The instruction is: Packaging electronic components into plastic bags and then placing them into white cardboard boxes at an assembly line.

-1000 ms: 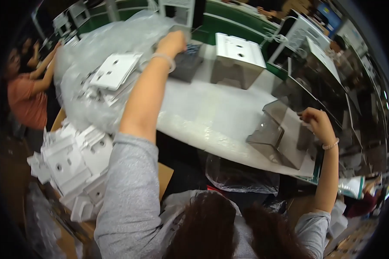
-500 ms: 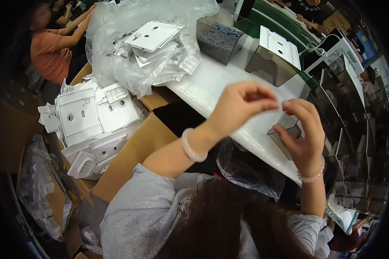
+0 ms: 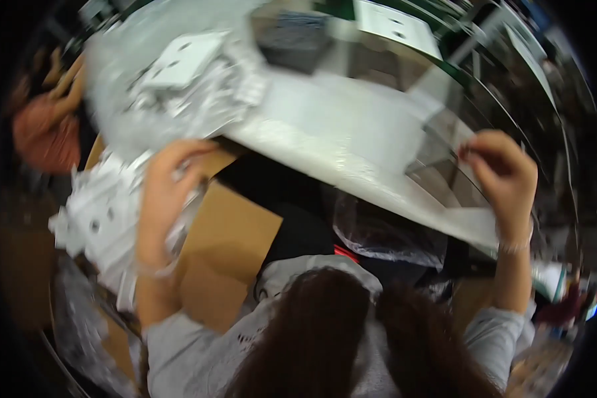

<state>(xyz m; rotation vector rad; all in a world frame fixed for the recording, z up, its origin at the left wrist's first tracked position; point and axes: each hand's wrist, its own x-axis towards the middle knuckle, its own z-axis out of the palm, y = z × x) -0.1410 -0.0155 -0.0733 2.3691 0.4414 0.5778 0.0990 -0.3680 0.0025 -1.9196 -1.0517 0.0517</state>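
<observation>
My left hand [image 3: 169,182] is raised beside the open carton of white plastic panels [image 3: 99,215]. Its thumb and fingers are curved and apart, with nothing visible between them. On the right, my right hand [image 3: 507,176] is held up by the edge of the white-topped table [image 3: 298,149], its fingertips pinched together. A small dark spot shows at those fingertips, too blurred to name. Close to this hand stand smoky clear plastic boxes [image 3: 441,176]. More white panels [image 3: 186,60] lie piled on plastic wrapping at the table's far left.
A brown carton flap [image 3: 235,229] sticks up between my left arm and the table. At the back are a dark clear bin [image 3: 292,40] of bluish-grey pieces and a clear box with a white panel [image 3: 398,26] on top. A person in orange [image 3: 46,132] sits far left.
My hands, close together above the table before, have moved far apart: the left toward the carton, the right further right. The whole view has shifted and blurred.
</observation>
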